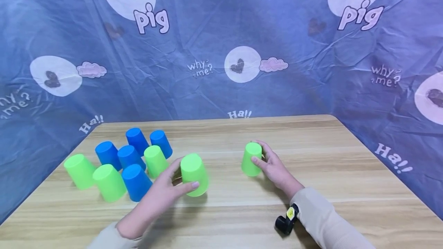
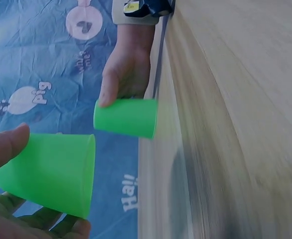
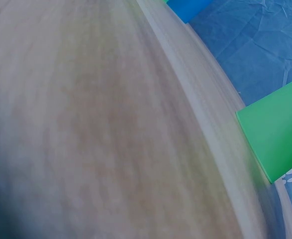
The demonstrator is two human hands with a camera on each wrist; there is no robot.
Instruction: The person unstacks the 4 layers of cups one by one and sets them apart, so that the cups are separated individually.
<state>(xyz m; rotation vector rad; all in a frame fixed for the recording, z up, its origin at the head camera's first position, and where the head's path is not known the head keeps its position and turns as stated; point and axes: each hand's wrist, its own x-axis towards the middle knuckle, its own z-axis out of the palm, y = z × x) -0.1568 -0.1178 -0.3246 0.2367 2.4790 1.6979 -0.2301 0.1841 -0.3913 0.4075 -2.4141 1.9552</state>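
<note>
My left hand (image 1: 169, 185) grips a green cup (image 1: 194, 174), mouth down, with the thumb along its near side and the fingers behind. In the left wrist view the same green cup (image 2: 51, 172) hangs above the wooden table, apart from its surface. To the right, my right hand (image 1: 275, 166) holds a second green cup (image 1: 251, 159), also upside down, thumb on its near side. That cup (image 3: 277, 129) shows at the right edge of the right wrist view, its rim close over the table. Between the two held cups lies a gap of bare wood.
Left of my left hand stand several upside-down cups, blue ones (image 1: 136, 182) and green ones (image 1: 109, 183), grouped on the wooden table (image 1: 221, 218). A black wrist camera (image 1: 287, 220) sits by my right sleeve. A blue printed cloth (image 1: 207, 18) hangs behind the table.
</note>
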